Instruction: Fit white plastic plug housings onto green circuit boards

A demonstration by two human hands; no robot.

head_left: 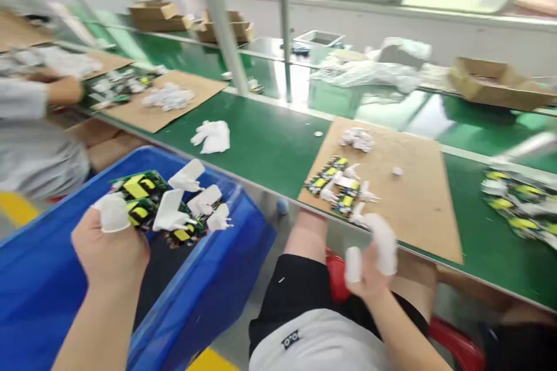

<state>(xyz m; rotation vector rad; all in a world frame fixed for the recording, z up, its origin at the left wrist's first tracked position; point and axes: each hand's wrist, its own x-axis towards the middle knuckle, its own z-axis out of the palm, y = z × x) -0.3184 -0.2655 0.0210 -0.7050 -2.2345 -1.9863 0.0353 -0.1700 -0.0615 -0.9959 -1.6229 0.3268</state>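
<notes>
Left hand (111,249): closed round clustered circuit boards (139,188), over the blue bin (217,278) at left.
Right hand (369,269): thumb and finger parted, apparently holding nothing, near the cardboard (404,203).
Risk: uneven stacking could let boards slip, or jutting white tabs (169,208) snag.
Materials: smooth plastic bin; flat, matt cardboard.
</notes>
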